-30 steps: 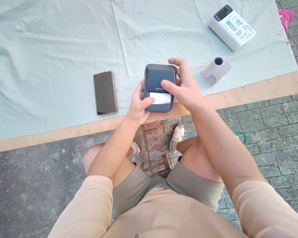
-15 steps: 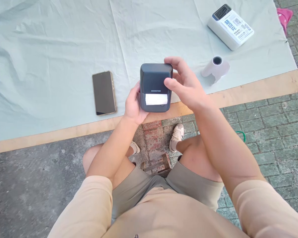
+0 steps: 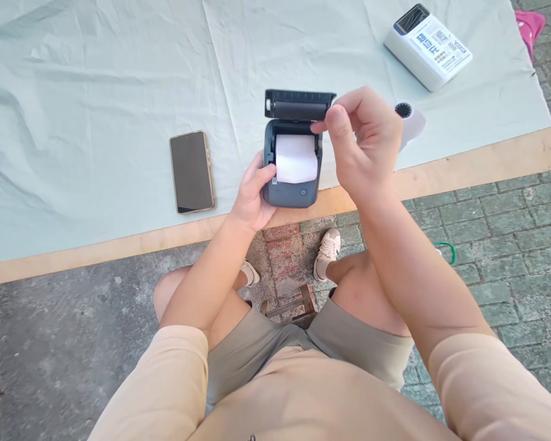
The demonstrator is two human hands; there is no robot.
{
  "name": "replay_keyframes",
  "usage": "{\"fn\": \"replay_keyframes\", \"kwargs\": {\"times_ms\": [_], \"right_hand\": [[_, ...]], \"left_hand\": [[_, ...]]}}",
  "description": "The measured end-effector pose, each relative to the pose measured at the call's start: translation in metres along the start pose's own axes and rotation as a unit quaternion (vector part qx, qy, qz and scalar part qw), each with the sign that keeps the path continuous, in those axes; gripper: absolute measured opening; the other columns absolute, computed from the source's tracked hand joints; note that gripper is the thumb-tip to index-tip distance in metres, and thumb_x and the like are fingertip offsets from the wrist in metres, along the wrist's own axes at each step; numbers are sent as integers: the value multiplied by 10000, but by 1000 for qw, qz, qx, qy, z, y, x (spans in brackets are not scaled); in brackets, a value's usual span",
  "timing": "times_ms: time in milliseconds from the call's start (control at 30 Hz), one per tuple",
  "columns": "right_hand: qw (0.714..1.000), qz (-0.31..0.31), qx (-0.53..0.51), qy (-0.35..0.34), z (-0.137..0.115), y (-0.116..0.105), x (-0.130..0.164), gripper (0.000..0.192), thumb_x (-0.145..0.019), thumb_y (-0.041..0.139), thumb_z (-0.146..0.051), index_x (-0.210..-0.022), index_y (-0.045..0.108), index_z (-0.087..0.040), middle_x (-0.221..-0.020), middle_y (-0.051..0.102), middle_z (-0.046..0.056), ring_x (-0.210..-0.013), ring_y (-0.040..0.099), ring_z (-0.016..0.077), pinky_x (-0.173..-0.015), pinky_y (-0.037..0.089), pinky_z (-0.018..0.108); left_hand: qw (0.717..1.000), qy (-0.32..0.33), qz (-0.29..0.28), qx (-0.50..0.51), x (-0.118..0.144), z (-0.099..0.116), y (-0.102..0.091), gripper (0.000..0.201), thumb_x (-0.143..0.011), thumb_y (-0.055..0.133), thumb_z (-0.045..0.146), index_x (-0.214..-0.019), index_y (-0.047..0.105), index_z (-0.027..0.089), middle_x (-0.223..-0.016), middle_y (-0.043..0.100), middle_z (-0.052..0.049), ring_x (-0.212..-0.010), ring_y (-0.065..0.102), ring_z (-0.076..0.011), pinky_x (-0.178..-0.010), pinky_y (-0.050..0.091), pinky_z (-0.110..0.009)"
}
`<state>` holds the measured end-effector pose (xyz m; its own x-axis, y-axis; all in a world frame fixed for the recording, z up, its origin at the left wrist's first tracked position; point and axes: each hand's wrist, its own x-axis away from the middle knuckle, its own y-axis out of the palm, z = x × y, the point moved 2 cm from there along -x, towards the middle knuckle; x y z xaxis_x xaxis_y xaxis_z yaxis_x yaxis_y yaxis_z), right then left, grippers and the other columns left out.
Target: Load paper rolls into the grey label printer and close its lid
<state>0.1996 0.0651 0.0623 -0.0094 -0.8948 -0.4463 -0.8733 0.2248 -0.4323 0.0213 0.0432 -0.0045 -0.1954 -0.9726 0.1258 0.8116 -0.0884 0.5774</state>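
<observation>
A dark label printer is held over the table's near edge, its lid swung up at the far side. Inside lies a white label roll, its loose end toward me. My left hand is closed around the printer's left side, the thumb by the roll. At the lid's right end, my right hand has thumb and fingers pinched on the lid; part of the grip is hidden behind the thumb.
On the pale cloth a phone lies to the left. A white boxy device with printed labels stands far right. Behind my right hand is a partly hidden white roll with a dark core. The wooden table edge runs along the near side.
The printer's lid has gone from closed to raised, uncovering the label roll. My right hand has moved up and right with the lid. My left hand still holds the printer, its thumb now higher.
</observation>
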Motion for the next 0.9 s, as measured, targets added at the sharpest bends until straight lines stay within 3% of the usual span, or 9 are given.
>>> {"fn": "replay_keyframes", "kwargs": {"times_ms": [100,200,267,367,467,600,667,767,900], "right_hand": [[997,-52,44,-35,-7,-3,-3,289,-1080,537,-508,-1075,762,-327,-1213,837,32,-1106,766,292,-1014,615,500],[981,-128,139,-40,-10,-4,-5,262,-1005,575,-271,-1085,816,-332,-1133,864,27,-1012,751,299,-1009,608,513],[962,-177,204,-32,-9,-6,-5,326,-952,609,-225,-1169,821,-347,-1121,870,24,-976,747,319,-884,619,512],[941,-211,260,-43,-2,-6,-4,581,-836,707,-211,-1390,743,-380,-1171,870,22,-825,738,321,-622,539,442],[939,-201,270,-72,4,-3,-4,625,-769,741,-186,-1357,715,-397,-1041,866,10,-664,677,270,-505,405,366],[938,-210,274,-28,-1,-2,-5,479,-758,715,-167,-1189,696,-375,-1072,858,-9,-777,726,317,-547,433,407],[949,-216,231,-4,-7,-6,-5,434,-758,733,-197,-1150,665,-371,-1134,851,-4,-797,728,311,-619,491,448],[980,-183,75,27,-9,-15,-5,444,-733,745,-267,-1154,629,-350,-1171,828,15,-718,665,228,-623,500,418],[978,-66,-140,137,22,-25,-8,525,-742,648,-414,-1258,576,-347,-1084,751,27,-645,532,171,-498,331,353]], "left_hand": [[1000,10,6,-13,1,-2,-1,511,-776,907,568,-1124,705,253,-1184,810,-49,-1448,684,-330,-1120,626,-413],[999,14,1,-28,2,-3,0,588,-753,932,588,-1192,702,271,-1145,785,-44,-1311,744,-305,-955,655,-364],[999,15,-3,-41,2,-3,1,668,-711,961,608,-1223,682,282,-1155,766,-51,-1290,743,-314,-941,652,-372],[998,11,-3,-63,3,-4,3,778,-656,988,633,-1260,645,282,-1218,744,-78,-1410,678,-365,-1079,625,-437],[997,9,-1,-73,4,-4,3,832,-629,991,647,-1285,636,280,-1236,731,-87,-1475,634,-392,-1142,605,-471],[998,13,2,-65,4,-4,2,770,-655,983,646,-1251,658,283,-1185,745,-79,-1494,629,-395,-1120,627,-465],[998,11,2,-55,3,-3,1,710,-682,973,638,-1218,671,282,-1146,758,-72,-1478,648,-381,-1089,642,-447],[1000,5,2,-31,2,-2,0,623,-734,949,598,-1201,693,275,-1127,782,-57,-1417,697,-339,-1043,655,-405],[1000,-11,18,-6,-2,-2,-5,505,-802,886,580,-1144,705,257,-1130,810,-56,-1345,743,-320,-1054,651,-416]]}}
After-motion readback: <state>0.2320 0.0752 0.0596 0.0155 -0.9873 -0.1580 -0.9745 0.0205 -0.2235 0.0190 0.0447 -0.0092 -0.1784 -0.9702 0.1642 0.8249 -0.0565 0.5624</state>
